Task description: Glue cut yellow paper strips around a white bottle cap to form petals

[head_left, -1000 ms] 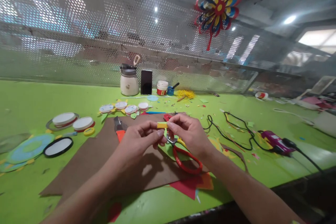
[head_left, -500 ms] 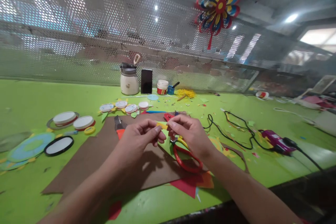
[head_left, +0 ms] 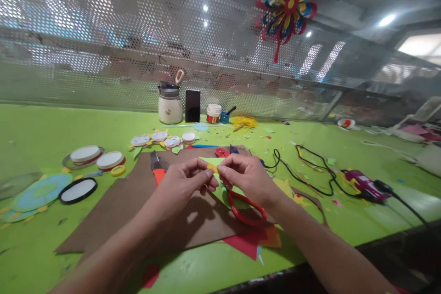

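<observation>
Pinching a small yellow paper strip (head_left: pixel 213 168) between thumb and fingertips, the left hand (head_left: pixel 184 183) and right hand (head_left: pixel 246 177) meet above a flat sheet of brown cardboard (head_left: pixel 144 206). Both hands are closed on the strip, which sits raised off the smooth green table (head_left: pixel 41 133). Red-handled scissors (head_left: pixel 246 206) with looped grips lie just under the right hand, and an orange utility knife (head_left: pixel 156 167) rests near the left.

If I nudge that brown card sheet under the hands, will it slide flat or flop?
The brown card sheet lies flat, so it's probably fairly stiff and would slide. The red scissors and orange cutter rest on it and would likely ride along or shift.
</observation>
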